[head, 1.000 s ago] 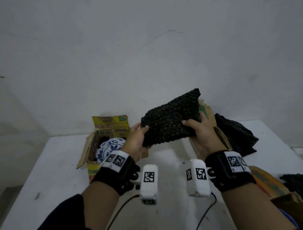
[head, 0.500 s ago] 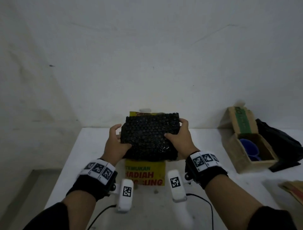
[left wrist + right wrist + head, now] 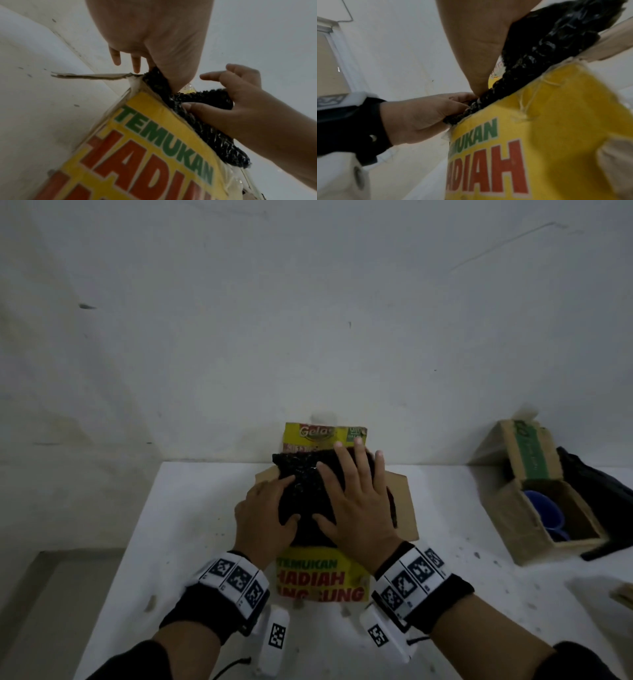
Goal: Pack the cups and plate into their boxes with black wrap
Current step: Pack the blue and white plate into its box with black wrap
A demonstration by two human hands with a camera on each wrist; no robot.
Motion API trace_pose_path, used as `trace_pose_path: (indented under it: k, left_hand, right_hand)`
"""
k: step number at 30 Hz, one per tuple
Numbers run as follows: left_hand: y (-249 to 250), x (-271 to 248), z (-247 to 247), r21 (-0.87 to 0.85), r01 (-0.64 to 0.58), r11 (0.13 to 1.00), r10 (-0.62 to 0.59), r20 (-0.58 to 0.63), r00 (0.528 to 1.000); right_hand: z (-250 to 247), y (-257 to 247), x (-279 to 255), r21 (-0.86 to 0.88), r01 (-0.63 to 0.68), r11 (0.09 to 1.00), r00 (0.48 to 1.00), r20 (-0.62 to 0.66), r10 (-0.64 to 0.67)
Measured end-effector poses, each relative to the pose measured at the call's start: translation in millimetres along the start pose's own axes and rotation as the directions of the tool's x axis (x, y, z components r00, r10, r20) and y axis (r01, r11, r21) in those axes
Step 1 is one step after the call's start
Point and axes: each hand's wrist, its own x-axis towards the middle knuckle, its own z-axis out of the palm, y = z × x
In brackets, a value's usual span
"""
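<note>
Blue cup [image 3: 544, 510] (head view only)

The wrap [image 3: 305, 494] is glossy black with a bubbled, pebbly texture. Under it, the box [image 3: 322, 580] shows a yellow front printed with green and red lettering outlined in white — its back flap at twelve o'clock is yellow too, its inner flaps plain brown. At three o'clock a brown carton [image 3: 534, 474] bears a green stripe and holds a blue cup [image 3: 544, 508]. The worktop [image 3: 191, 508] is white, speckled with dark marks. Both wristbands [image 3: 236, 580] are black with white tiles of black square patterns.
</note>
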Motion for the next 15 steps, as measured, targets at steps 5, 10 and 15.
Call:
trace_pose_path:
  k: [5, 10, 15]
  left_hand:
    - [-5.1, -2.6, 5.3, -0.059, -0.097, 0.994, 0.097, 0.002, 0.995]
    - [-7.4, -1.7, 15.9, -0.492, -0.027, 0.870, 0.040, 0.017, 0.999]
    - [-0.4, -1.0, 12.1, -0.697, 0.065, 0.714, 0.007, 0.100, 0.995]
  right_hand:
    - [17.3, 1.1, 1.1, 0.161, 0.103, 0.982, 0.964, 0.227, -0.138]
    - [31.7, 7.3, 10.4, 0.239, 0.048, 0.970, 0.780, 0.598, -0.186]
    - [49.9, -4.0, 24.4, 0.275, -0.070, 0.959, 0.532, 0.823, -0.197]
